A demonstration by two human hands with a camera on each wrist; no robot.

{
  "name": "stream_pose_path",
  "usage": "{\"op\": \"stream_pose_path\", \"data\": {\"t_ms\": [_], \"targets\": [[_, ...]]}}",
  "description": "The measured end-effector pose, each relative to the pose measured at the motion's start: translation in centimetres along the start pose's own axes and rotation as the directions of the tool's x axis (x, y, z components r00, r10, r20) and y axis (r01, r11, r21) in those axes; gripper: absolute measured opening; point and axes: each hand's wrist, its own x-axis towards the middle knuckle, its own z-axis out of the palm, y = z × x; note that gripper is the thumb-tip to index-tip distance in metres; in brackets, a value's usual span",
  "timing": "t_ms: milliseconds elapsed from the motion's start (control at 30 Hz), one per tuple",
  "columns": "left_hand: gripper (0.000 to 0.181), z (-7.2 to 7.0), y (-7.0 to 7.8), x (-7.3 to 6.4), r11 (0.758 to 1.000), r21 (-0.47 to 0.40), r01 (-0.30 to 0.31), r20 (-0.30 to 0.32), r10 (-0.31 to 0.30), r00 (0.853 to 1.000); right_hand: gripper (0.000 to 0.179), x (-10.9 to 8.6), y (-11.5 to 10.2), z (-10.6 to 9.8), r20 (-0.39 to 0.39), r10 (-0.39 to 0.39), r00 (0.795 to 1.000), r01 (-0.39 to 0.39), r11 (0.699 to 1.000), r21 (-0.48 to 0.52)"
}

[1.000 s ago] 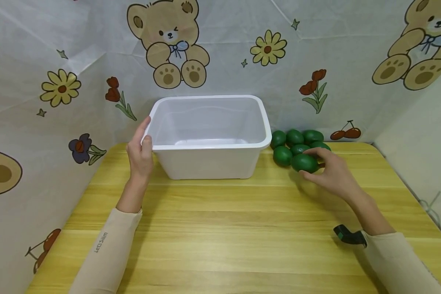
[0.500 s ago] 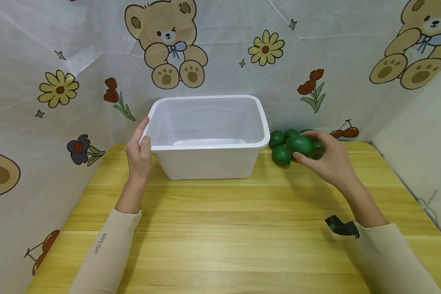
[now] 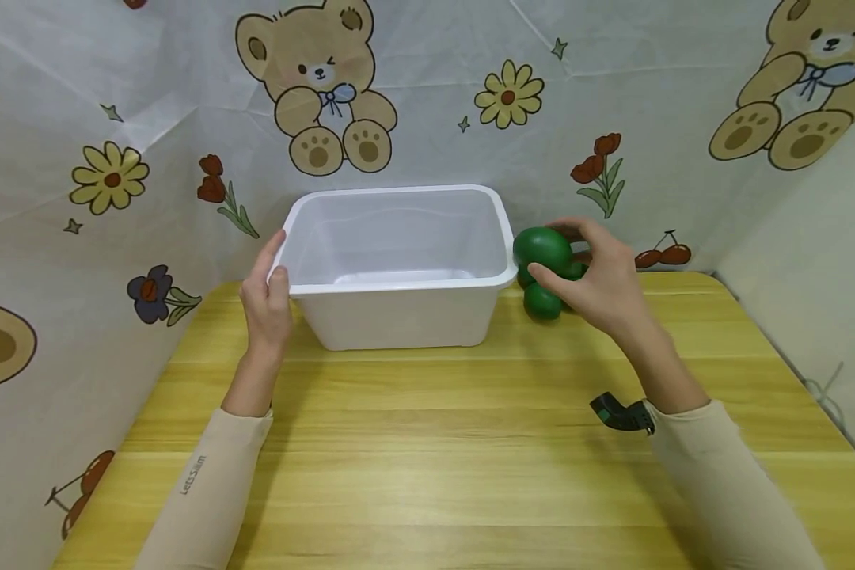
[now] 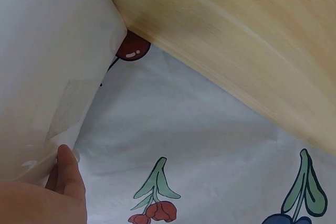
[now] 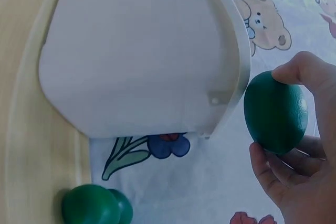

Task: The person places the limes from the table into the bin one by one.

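Right hand (image 3: pixel 602 277), as I watch through the head camera, pinches a green egg-shaped object (image 3: pixel 543 249) between thumb and fingers, parted only as far as the object's body. I have that object raised just beside the right end of a white plastic bin (image 3: pixel 399 318), near the rim; I cannot tell whether the two touch. Left hand (image 3: pixel 265 305) grips the bin's opposite end at the rim, slightly parted, and my left wrist view shows fingertips (image 4: pixel 67 157) against its wall.

The bin stands upright on the wood-grain counter (image 3: pixel 399 459). More green objects (image 3: pixel 542 302) lie on the counter beside the bin's right end, below the raised one; the right hand hides some, so I cannot count them. I see a black device (image 3: pixel 621 413) at the right cuff, and a bear-and-flower printed cloth (image 3: pixel 435 47) hangs behind the bin.
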Motion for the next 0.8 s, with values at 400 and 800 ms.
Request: {"op": "stream_pose_path", "data": {"t_ms": [400,800], "targets": [[0.059,0.0,-0.1,-0.1,1.000,-0.002,0.006,-0.013,-0.006,1.000,0.061,2.5,-1.6,2.4,-0.034,-0.093,0.995,0.094,0.995,0.038],[0.059,0.2,-0.1,-0.1,1.000,-0.010,-0.005,-0.021,0.005,1.000,0.059,3.7,-1.3,5.2,0.014,-0.104,0.994,0.103,0.993,0.057]]}}
